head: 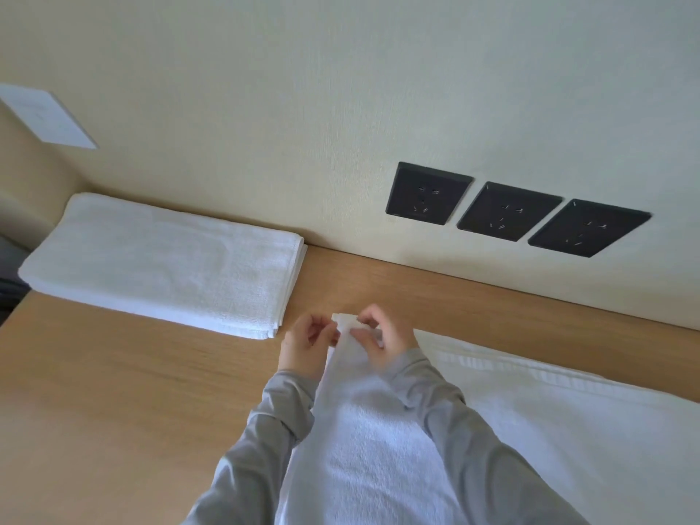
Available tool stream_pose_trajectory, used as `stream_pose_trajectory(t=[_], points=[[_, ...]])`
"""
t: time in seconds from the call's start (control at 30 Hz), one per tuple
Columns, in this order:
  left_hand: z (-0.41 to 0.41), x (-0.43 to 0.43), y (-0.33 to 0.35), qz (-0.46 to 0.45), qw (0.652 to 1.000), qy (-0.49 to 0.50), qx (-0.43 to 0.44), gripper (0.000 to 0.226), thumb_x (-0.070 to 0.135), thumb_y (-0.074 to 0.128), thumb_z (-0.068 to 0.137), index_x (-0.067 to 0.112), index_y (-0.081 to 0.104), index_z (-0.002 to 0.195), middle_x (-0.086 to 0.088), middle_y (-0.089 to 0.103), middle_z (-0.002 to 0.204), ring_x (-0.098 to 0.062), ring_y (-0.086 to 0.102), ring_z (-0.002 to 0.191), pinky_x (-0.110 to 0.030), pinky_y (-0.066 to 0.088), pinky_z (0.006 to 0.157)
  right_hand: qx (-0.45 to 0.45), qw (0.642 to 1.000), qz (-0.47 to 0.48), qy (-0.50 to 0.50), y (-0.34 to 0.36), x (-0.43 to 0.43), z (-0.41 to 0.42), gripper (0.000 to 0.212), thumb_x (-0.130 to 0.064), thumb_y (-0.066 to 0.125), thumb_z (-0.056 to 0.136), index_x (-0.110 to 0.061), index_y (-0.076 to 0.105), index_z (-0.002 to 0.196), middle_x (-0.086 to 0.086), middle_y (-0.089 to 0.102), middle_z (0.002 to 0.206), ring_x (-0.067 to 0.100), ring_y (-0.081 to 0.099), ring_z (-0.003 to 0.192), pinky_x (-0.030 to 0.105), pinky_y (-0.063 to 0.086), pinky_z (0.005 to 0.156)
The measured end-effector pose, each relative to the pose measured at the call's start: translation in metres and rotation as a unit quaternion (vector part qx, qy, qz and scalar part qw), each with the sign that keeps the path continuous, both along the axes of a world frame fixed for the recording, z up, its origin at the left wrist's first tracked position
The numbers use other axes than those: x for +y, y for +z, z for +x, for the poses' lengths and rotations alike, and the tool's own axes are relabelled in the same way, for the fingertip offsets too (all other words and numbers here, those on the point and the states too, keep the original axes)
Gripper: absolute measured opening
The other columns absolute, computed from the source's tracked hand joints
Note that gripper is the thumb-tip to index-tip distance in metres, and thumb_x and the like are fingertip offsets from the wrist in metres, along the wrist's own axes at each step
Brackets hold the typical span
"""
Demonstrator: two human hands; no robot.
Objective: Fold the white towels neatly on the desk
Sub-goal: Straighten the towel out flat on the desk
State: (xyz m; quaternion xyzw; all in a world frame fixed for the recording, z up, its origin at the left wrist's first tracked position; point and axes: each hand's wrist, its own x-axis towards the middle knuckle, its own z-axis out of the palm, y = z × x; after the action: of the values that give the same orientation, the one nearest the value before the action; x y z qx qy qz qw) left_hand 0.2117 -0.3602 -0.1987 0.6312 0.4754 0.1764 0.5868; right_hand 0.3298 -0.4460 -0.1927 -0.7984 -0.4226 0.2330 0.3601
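White terry towel [363, 441], narrow and rumpled, 1 corner uppermost.

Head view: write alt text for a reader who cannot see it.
Left hand and right hand, in grey sleeves, pinch the top end of a white towel over a wooden desk. A folded towel lies back left by the wall; three black sockets sit on the wall at right.
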Motion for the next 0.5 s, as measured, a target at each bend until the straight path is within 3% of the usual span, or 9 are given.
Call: stream_pose_trajectory(t=[0.1,0.27,0.37,0.5], points=[[-0.008,0.002,-0.004,-0.085,0.996,0.02,0.032,0.011,0.018,0.05,0.094,0.014,0.059,0.089,0.005,0.067,0.066,-0.011,0.061,0.057,-0.029,0.047,0.062,-0.019,1.0,0.023,-0.009,0.001,0.014,0.009,0.007,-0.013,0.057,0.088,-0.01,0.059,0.083,-0.005,0.051,0.073,0.02,0.051,0.072,0.034,0.042,0.069],[-0.042,-0.018,-0.021,-0.142,0.98,-0.039,0.137,0.041,0.043,0.058,0.084,0.003,0.066,0.079,0.001,0.059,0.067,-0.019,0.052,0.066,-0.03,0.043,0.069,-0.121,0.98,-0.148,0.048,-0.026,0.04,0.01,0.009,-0.017,0.051,0.091,-0.012,0.059,0.094,0.005,0.059,0.098,0.023,0.05,0.096,0.033,0.037,0.083],[-0.047,-0.024,-0.022,-0.094,0.981,-0.042,0.164,0.015,0.031,0.068,0.081,0.018,0.069,0.09,0.006,0.069,0.082,-0.014,0.063,0.081,-0.021,0.046,0.073,-0.168,0.973,-0.144,0.066,-0.034,0.042,0.007,0.008,-0.017,0.052,0.089,-0.013,0.058,0.093,0.004,0.057,0.101,0.023,0.046,0.101,0.032,0.032,0.081],[-0.046,-0.031,-0.018,-0.054,0.984,-0.023,0.168,0.014,0.019,0.067,0.082,0.017,0.068,0.096,0.006,0.066,0.081,-0.014,0.06,0.081,-0.02,0.043,0.075,-0.168,0.979,-0.105,0.047,-0.038,0.036,0.003,0.013,-0.018,0.057,0.088,-0.008,0.059,0.096,0.008,0.054,0.103,0.026,0.046,0.1,0.033,0.032,0.083]])
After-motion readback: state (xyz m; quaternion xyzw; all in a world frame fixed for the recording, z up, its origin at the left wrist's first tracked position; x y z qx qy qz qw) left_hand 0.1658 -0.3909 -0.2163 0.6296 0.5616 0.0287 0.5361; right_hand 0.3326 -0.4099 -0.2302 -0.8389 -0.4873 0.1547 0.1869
